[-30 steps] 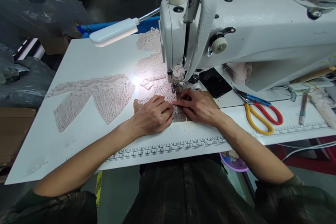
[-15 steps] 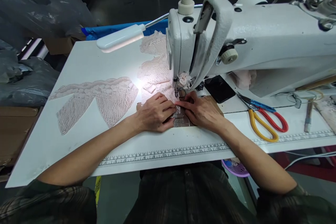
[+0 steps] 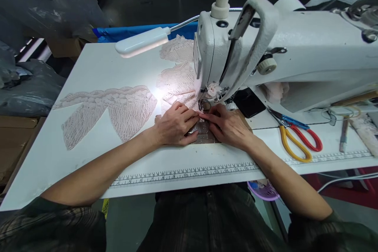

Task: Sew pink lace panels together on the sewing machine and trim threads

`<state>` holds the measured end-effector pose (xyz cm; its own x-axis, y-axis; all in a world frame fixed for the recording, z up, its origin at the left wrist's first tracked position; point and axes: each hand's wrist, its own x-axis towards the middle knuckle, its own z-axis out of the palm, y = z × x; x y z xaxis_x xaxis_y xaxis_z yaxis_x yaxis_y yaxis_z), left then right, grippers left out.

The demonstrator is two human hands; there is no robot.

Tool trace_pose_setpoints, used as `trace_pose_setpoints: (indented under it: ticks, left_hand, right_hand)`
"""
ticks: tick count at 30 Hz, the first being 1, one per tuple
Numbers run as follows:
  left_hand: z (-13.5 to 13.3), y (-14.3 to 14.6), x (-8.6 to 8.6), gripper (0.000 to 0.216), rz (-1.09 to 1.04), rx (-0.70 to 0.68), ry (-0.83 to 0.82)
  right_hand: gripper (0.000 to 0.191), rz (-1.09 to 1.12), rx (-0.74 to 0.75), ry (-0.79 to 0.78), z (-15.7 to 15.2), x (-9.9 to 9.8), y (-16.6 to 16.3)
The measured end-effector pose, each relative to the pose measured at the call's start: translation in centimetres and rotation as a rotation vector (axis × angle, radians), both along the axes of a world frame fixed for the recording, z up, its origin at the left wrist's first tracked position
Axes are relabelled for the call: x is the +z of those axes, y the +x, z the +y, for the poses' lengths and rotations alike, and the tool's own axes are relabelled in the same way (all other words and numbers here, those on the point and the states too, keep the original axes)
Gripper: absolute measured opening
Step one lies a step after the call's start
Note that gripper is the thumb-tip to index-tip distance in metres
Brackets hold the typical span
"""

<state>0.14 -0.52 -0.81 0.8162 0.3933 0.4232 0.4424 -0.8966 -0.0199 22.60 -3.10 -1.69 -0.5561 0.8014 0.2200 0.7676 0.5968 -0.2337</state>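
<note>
Pink lace is the material throughout. At left of the frame a loose lace piece [image 3: 109, 110] lies flat on the white surface [image 3: 88, 67], well apart from the hands. At centre, the left hand [image 3: 174, 126] presses flat, fingers extended, on the lace strip [image 3: 180, 86], which runs away up the frame under the presser foot [image 3: 204, 105]. Touching it fingertip to fingertip, the right hand [image 3: 228, 126] pinches the strip's edge just below the foot. Scissors [image 3: 295, 136] lie at right.

Openwork pink lace cloth [image 3: 177, 82]; matt white tabletop [image 3: 88, 71]; glossy plastic-handled scissors [image 3: 295, 138].
</note>
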Motion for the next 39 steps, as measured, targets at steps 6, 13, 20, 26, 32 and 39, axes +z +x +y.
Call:
trace_pose_setpoints:
  ticks: [6, 13, 20, 26, 32, 39]
  left_hand:
    - [0.1, 0.1, 0.2, 0.031, 0.038, 0.037, -0.016]
    - [0.3, 0.1, 0.2, 0.039, 0.056, 0.067, -0.015]
    - [0.6, 0.2, 0.3, 0.045, 0.094, 0.100, -0.034]
    - [0.7, 0.2, 0.4, 0.048, 0.129, 0.137, -0.051]
    - [0.8, 0.3, 0.5, 0.057, 0.151, 0.154, -0.035]
    - [1.1, 0.1, 0.2, 0.063, 0.175, 0.162, -0.034]
  right_hand:
    - [0.039, 0.006, -0.018, -0.025, 0.0, 0.0, 0.0]
    - [0.037, -0.016, -0.007, -0.035, -0.3, 0.3, -0.1]
    - [0.041, -0.148, -0.067, -0.050, -0.1, 1.4, -0.9]
    - [0.040, -0.147, -0.097, -0.047, -0.1, 1.6, -1.0]
    - [0.034, 0.147, -0.089, -0.132, 0.1, 1.3, 0.5]
    - [0.046, 0.405, -0.155, -0.291, 2.5, 1.5, 1.4]
